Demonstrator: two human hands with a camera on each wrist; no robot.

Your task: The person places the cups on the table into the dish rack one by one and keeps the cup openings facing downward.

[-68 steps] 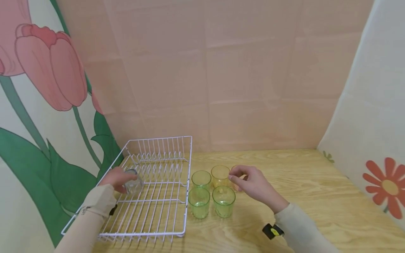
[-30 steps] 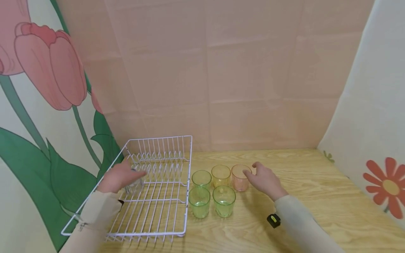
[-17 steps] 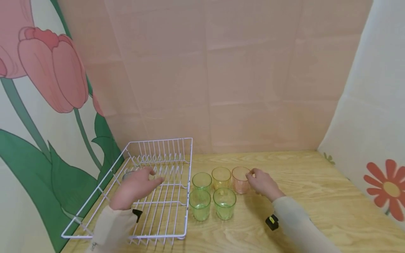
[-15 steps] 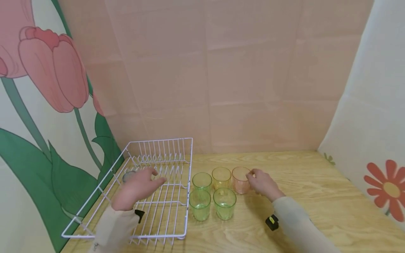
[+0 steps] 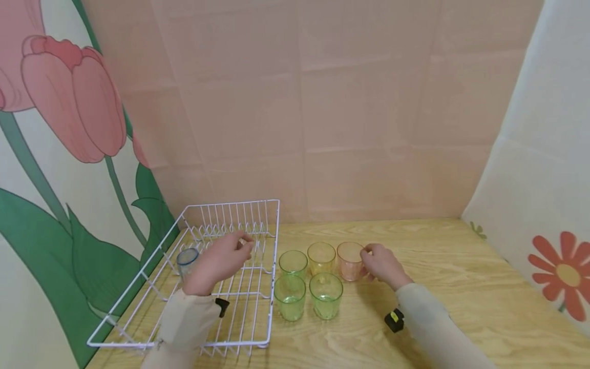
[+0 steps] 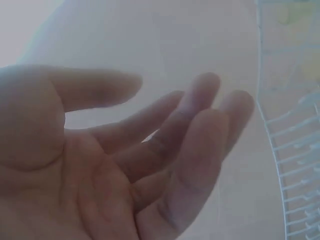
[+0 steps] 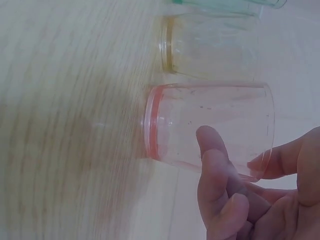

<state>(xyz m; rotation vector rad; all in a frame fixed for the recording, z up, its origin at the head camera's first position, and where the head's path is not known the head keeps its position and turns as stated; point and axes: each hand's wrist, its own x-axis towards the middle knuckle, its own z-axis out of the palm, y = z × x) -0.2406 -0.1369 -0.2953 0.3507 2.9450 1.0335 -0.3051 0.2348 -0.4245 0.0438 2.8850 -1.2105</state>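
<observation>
My right hand (image 5: 383, 267) pinches the rim of a pink glass (image 5: 349, 265) at its right side. In the right wrist view that pink glass (image 7: 215, 117) still stands on the table, with a finger (image 7: 212, 145) against its wall. My left hand (image 5: 221, 262) hangs over the white wire dish rack (image 5: 269, 328) and holds nothing. Its fingers (image 6: 192, 165) are loosely bent, apart from the thumb. Behind my left wrist a clear glass with a blue rim (image 5: 186, 257) stands in the rack, partly hidden.
A yellow glass (image 5: 321, 256) stands left of the pink one, with several green glasses, such as a near one (image 5: 326, 302), beside the rack. All are on the wooden table (image 5: 428, 251). A pink cloth (image 5: 369, 128) rises behind.
My left hand has let go of the blue-rimmed glass in the rack and moved right. My right hand has come to the pink glass and taken hold of its rim.
</observation>
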